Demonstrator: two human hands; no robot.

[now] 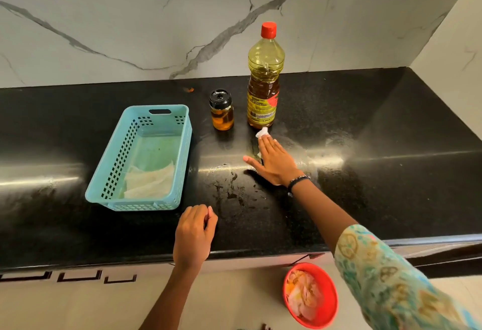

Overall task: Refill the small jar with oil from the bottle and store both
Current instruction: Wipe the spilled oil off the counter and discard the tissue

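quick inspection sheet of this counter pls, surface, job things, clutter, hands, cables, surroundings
surface: black counter, wet smears and dark spots near the front edge
job's things: small jar upright, black lid on, amber oil inside; oil bottle upright beside it, red cap on, apart from the jar
clutter: blue basket left of the jar, folded paper inside; red bin below the counter, holding crumpled paper
hands: right hand flat, pressing a white tissue on the counter by the bottle's base; left hand loosely curled at the front edge, no grip on anything
cables: nothing seen
surroundings: marble-look wall behind, cabinet fronts below
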